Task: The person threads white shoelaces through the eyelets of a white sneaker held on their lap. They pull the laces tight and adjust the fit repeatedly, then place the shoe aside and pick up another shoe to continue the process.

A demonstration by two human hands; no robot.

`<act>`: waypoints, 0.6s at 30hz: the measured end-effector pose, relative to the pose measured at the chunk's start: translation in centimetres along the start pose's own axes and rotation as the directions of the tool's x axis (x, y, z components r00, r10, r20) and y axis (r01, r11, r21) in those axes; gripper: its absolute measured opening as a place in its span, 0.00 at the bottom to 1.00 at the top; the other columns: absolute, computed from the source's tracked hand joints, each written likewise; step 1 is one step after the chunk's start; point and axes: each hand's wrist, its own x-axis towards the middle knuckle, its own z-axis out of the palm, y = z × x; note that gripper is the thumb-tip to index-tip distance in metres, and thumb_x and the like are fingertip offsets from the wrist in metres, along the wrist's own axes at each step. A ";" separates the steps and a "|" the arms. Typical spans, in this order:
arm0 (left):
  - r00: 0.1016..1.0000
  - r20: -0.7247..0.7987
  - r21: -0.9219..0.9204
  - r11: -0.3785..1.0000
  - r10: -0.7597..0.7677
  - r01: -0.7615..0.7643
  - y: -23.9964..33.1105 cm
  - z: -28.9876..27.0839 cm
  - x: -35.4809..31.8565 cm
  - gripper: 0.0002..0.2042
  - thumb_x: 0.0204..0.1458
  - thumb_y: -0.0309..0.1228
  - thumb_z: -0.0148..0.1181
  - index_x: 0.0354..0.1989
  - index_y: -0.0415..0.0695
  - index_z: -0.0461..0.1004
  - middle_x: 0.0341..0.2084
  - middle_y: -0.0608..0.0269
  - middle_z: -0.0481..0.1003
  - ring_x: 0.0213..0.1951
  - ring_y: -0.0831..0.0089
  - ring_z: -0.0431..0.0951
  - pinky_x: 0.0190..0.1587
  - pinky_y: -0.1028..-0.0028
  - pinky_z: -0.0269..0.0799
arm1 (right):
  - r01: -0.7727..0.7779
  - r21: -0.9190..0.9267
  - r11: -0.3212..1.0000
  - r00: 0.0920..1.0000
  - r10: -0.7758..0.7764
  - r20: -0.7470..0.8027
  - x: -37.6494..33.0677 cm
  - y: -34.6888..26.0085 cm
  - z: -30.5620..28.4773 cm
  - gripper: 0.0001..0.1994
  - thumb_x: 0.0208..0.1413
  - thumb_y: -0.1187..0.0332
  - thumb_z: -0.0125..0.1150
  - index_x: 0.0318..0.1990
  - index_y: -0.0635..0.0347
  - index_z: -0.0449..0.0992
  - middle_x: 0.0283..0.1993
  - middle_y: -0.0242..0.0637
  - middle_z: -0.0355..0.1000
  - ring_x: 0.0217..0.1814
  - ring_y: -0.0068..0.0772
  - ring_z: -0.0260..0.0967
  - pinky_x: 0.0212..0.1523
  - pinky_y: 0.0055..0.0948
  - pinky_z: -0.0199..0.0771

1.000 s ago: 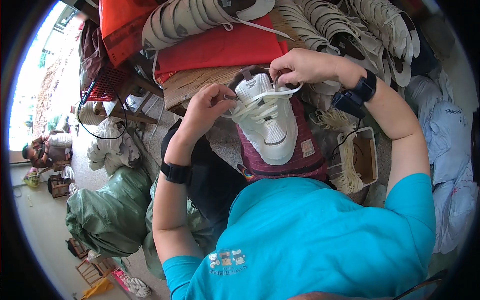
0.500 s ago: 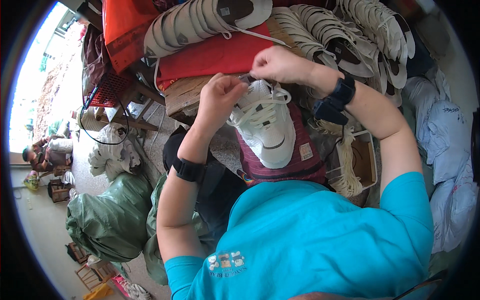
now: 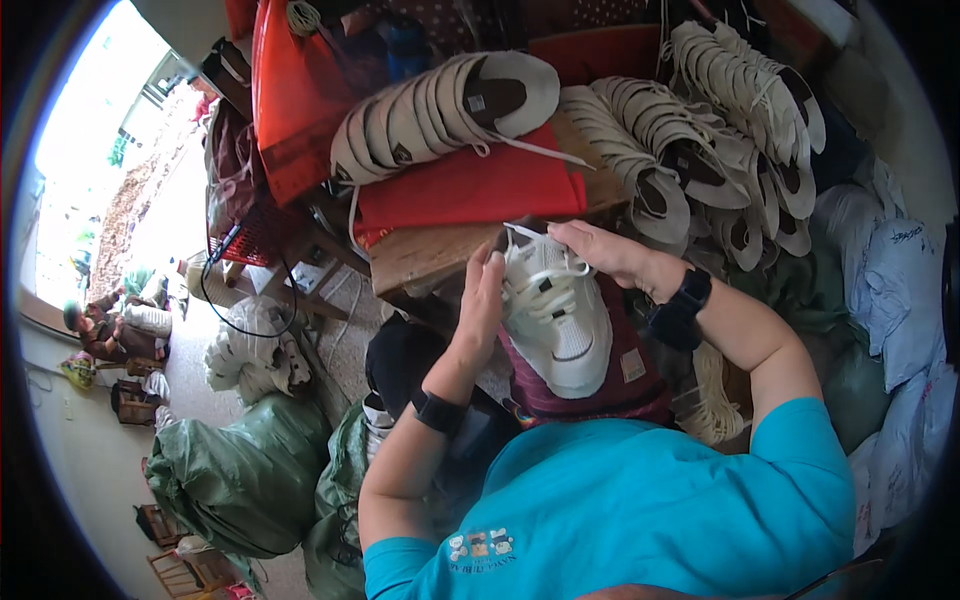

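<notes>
Parted since half a second ago, the left hand [image 3: 480, 305] and right hand [image 3: 612, 254] move from above the tongue to either side of the collar, clasping the white shoe [image 3: 577, 350] between them. It lies on maroon striped cloth [image 3: 638, 390], long axis running from the wooden surface [image 3: 430, 256] toward the torso, toe bodyward; neither hand is clearly nearer.

Bulging green sack [image 3: 240, 480] at lower left; orange-red bag [image 3: 292, 110] near red basket [image 3: 262, 240]; pale bags [image 3: 900, 290] along right side
</notes>
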 end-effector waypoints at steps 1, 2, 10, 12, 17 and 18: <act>1.000 0.003 -0.004 1.000 0.012 -0.012 0.4 0.1 -0.6 0.31 0.67 0.49 0.44 0.69 0.37 0.55 0.61 0.53 0.64 0.63 0.66 0.63 0.64 0.68 0.59 | -0.019 0.025 0.999 0.994 0.016 0.111 -0.3 -1.1 -0.1 0.25 0.69 0.48 0.46 0.56 0.63 0.72 0.51 0.34 0.74 0.53 0.28 0.70 0.57 0.28 0.68; 1.000 0.006 -0.007 1.000 0.024 -0.024 1.1 0.3 -1.4 0.30 0.67 0.47 0.43 0.69 0.37 0.54 0.62 0.52 0.64 0.63 0.66 0.63 0.65 0.68 0.59 | -0.041 0.047 0.998 0.975 0.030 0.222 -0.7 -2.3 -0.3 0.27 0.68 0.48 0.47 0.59 0.65 0.71 0.51 0.36 0.75 0.54 0.33 0.71 0.59 0.29 0.67; 0.852 0.117 0.121 0.844 0.510 -0.522 4.1 1.9 -3.7 0.29 0.60 0.31 0.45 0.70 0.33 0.52 0.63 0.45 0.61 0.68 0.58 0.60 0.70 0.63 0.53 | -0.453 0.764 0.459 0.736 -0.292 0.611 -4.3 -4.6 -1.0 0.42 0.66 0.35 0.34 0.65 0.70 0.64 0.55 0.56 0.74 0.57 0.40 0.75 0.60 0.36 0.74; 0.741 0.260 0.167 0.727 0.620 -0.667 4.4 1.9 -3.5 0.31 0.61 0.37 0.46 0.70 0.35 0.53 0.64 0.40 0.60 0.67 0.50 0.61 0.69 0.60 0.54 | -0.525 0.758 0.387 0.660 -0.377 0.650 -6.0 -3.8 -0.1 0.47 0.62 0.29 0.34 0.65 0.71 0.62 0.54 0.58 0.74 0.52 0.43 0.78 0.55 0.45 0.79; 0.585 0.419 0.276 0.517 0.694 -0.810 6.8 2.2 -2.2 0.34 0.64 0.51 0.42 0.70 0.36 0.56 0.66 0.38 0.58 0.66 0.42 0.61 0.67 0.57 0.58 | -0.436 0.859 0.270 0.696 -0.504 0.512 -10.7 -4.6 2.8 0.74 0.33 0.12 0.44 0.69 0.81 0.46 0.55 0.67 0.70 0.52 0.58 0.77 0.60 0.54 0.71; 0.602 0.428 0.282 0.533 0.674 -0.798 6.8 2.1 -1.7 0.34 0.64 0.51 0.41 0.69 0.36 0.57 0.65 0.38 0.58 0.65 0.43 0.62 0.66 0.57 0.59 | -0.388 0.861 0.330 0.697 -0.505 0.508 -10.8 -5.0 2.7 0.74 0.33 0.12 0.45 0.70 0.81 0.45 0.56 0.68 0.70 0.52 0.58 0.77 0.60 0.54 0.72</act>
